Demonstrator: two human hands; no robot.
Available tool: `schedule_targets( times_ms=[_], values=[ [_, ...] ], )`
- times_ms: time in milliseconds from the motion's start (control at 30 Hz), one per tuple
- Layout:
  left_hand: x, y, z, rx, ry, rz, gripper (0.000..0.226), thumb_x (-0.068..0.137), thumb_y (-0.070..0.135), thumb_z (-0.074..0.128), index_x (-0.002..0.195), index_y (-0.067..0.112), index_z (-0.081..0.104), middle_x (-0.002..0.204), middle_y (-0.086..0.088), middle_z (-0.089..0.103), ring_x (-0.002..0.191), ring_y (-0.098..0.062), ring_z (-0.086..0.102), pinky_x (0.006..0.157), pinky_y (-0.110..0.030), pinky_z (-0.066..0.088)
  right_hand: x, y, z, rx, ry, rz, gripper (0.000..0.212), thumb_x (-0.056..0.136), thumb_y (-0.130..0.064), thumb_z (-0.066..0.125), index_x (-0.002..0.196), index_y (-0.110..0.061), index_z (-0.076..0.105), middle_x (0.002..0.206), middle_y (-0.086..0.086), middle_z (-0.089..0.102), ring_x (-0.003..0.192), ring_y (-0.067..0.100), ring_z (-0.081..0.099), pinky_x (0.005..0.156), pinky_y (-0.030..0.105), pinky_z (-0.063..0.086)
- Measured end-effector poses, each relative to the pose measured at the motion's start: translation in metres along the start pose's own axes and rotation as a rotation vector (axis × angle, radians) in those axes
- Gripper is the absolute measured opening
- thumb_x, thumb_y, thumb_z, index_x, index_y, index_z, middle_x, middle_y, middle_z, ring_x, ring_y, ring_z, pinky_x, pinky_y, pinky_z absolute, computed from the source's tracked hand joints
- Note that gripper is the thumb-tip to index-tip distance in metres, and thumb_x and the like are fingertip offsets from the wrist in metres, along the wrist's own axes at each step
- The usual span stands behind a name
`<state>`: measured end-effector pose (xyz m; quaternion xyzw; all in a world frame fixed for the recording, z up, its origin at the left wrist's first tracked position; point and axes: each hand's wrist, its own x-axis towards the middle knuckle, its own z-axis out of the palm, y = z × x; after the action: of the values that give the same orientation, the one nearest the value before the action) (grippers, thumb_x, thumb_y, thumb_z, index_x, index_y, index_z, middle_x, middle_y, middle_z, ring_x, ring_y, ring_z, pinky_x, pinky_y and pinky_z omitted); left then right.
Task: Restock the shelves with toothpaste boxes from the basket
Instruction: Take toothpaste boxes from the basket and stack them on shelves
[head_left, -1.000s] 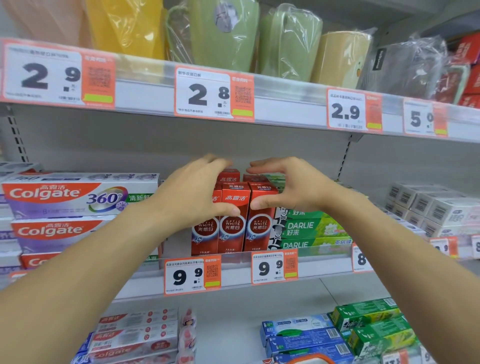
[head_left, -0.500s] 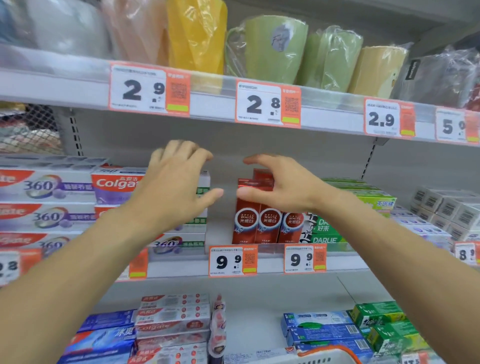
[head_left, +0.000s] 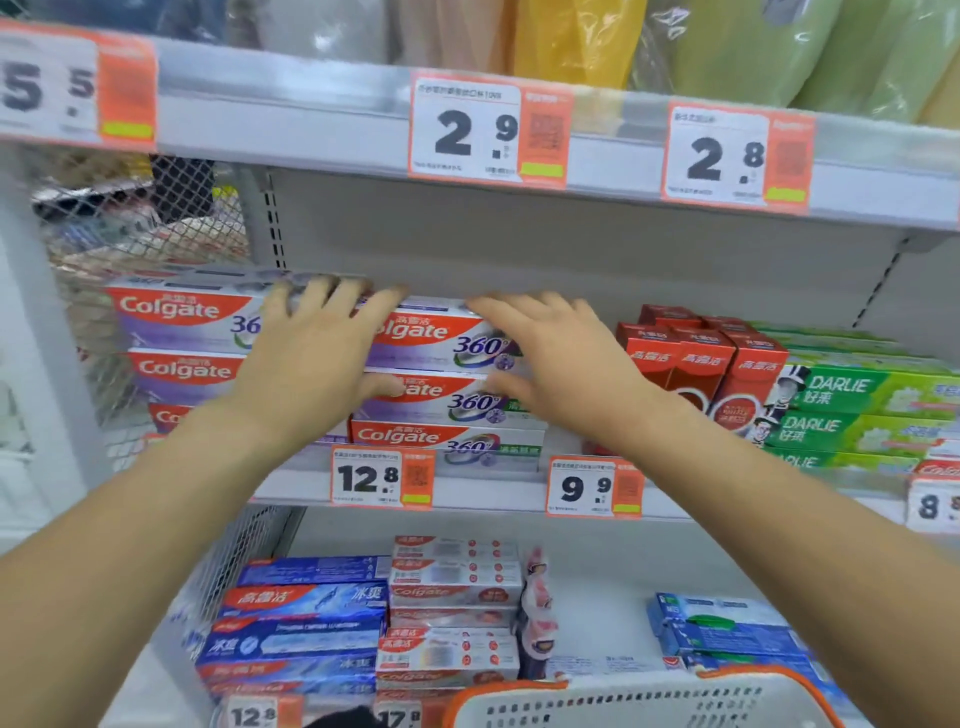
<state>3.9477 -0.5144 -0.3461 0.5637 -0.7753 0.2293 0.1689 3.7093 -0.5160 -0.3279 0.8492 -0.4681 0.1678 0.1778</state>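
Both my hands are raised to the middle shelf. My left hand lies with spread fingers on the left end of a stack of purple-and-red Colgate 360 boxes. My right hand rests flat on the right end of the same stack. Neither hand grips a box. A second Colgate 360 stack stands further left. Upright red Optic White boxes stand to the right of my right hand. The white basket with an orange rim shows at the bottom edge; its contents are hidden.
Green Darlie boxes fill the shelf's right side. Above, a shelf rail carries price tags, with wrapped cups behind. The lower shelf holds blue and white toothpaste boxes. A wire mesh panel closes the left end.
My view and both hands have shifted left, from the red Optic White boxes to the Colgate 360 stack. The hands now lie on that stack.
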Motion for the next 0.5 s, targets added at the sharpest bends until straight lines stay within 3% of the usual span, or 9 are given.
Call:
schedule_targets(
  times_ms=[167,267,400,500],
  values=[
    [0.001,-0.02,0.001,-0.079,0.034,0.0,0.098,0.061,0.056,0.084,0.144,0.024,0.044,0.145,-0.016,0.046,0.132,-0.037,0.041,0.106,-0.05,0.025,0.001,-0.002,-0.003,0.136,-0.001,0.068,0.073,0.082,-0.039,0.077,0.146,-0.035,0.042,0.145,-0.012,0.051,0.126,0.021,0.045,0.105,0.046,0.029],
    [-0.003,-0.028,0.003,-0.13,0.057,-0.027,0.094,0.065,0.055,0.081,0.146,0.024,0.044,0.147,-0.007,0.049,0.135,-0.029,0.042,0.107,-0.045,0.017,-0.003,-0.002,0.0,0.291,0.037,0.122,0.07,0.08,-0.028,0.08,0.143,-0.036,0.048,0.141,-0.011,0.055,0.124,0.021,0.044,0.106,0.049,0.032],
    [-0.007,-0.029,0.006,-0.203,0.099,-0.046,0.088,0.067,0.051,0.081,0.143,0.022,0.048,0.144,-0.004,0.053,0.134,-0.027,0.043,0.11,-0.046,0.018,-0.002,-0.004,-0.001,0.332,0.071,0.115,0.068,0.079,-0.017,0.082,0.14,-0.028,0.054,0.138,-0.006,0.059,0.119,0.022,0.05,0.106,0.034,0.037],
    [-0.008,-0.029,0.005,-0.241,0.134,-0.074,0.089,0.063,0.051,0.083,0.14,0.019,0.052,0.138,-0.005,0.058,0.131,-0.027,0.046,0.106,-0.042,0.021,0.0,-0.003,-0.004,0.331,0.06,0.098,0.07,0.076,-0.017,0.084,0.139,-0.028,0.055,0.137,-0.006,0.06,0.119,0.023,0.054,0.106,0.032,0.038]
  ],
)
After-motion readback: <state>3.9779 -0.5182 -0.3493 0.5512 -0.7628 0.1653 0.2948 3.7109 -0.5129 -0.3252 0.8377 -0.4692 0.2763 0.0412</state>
